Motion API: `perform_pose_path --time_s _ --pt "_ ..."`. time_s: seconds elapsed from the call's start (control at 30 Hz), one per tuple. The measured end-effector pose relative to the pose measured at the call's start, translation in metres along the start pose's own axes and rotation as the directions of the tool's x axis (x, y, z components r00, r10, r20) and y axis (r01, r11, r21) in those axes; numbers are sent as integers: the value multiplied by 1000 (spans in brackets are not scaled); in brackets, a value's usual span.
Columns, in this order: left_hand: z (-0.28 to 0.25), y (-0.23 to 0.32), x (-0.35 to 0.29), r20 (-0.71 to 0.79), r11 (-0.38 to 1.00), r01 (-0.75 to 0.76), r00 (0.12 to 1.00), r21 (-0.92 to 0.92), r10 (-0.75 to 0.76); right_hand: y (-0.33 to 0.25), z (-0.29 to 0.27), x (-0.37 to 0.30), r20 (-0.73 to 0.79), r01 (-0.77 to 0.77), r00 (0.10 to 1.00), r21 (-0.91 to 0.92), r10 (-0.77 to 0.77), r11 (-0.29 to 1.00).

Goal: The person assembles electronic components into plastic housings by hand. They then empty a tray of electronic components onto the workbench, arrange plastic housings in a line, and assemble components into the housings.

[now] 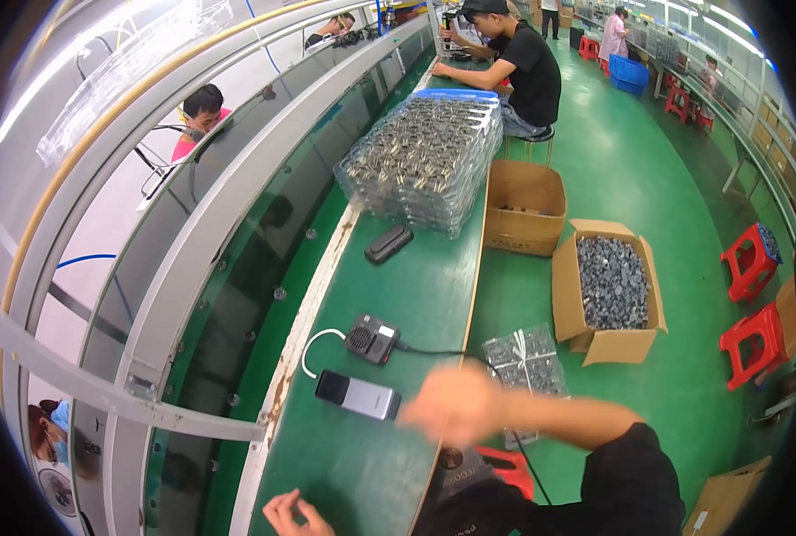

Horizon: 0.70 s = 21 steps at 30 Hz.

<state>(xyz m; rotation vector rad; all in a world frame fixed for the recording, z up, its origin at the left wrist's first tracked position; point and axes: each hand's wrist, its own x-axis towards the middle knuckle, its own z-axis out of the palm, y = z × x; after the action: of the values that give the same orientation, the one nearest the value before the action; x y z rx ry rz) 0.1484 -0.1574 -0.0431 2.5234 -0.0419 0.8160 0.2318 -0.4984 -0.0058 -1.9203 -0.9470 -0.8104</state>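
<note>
My right hand [451, 406] is over the right edge of the green bench [317, 469], smeared by motion, so its fingers cannot be made out. Just left of it lies a silver and black oblong device [358, 395]. A short white cable [313, 347] links that device to a small black box [372, 339], from which a dark cable runs off the bench's right edge. Low in the picture, my left hand [297, 515] is at the bench top with its fingers apart and slightly bent, holding nothing. Farther up the bench lies a black case [389, 243].
Stacked clear plastic trays [420, 161] of small parts fill the bench's far part; a person in black [532, 76] sits beyond. On the floor at right are an open carton of dark parts [612, 286], another carton [525, 210], a tied clear pack [525, 362] and red stools [750, 344].
</note>
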Motion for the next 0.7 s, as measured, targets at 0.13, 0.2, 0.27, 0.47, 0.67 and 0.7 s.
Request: perform_pose_path --time_s 0.13,0.2,0.27,0.47,0.67,0.7 --pt "4 51 41 92 992 62 994 -107 -52 142 -121 7 -257 -686 682 102 685 721" --pt "17 83 84 185 979 50 983 -196 -13 223 -185 -6 -418 -689 656 9 628 725" --pt "39 116 129 374 907 -43 902 -418 216 287 -233 -4 -500 -786 527 20 687 618" --pt "172 208 271 839 648 562 489 -514 241 443 -312 16 -704 -793 371 99 605 601" --pt "290 253 332 854 435 782 518 -447 -55 485 -292 81 -574 -845 389 88 721 527" --pt "305 264 331 869 341 826 493 -449 -50 498 -310 72 -596 -861 386 42 705 507"
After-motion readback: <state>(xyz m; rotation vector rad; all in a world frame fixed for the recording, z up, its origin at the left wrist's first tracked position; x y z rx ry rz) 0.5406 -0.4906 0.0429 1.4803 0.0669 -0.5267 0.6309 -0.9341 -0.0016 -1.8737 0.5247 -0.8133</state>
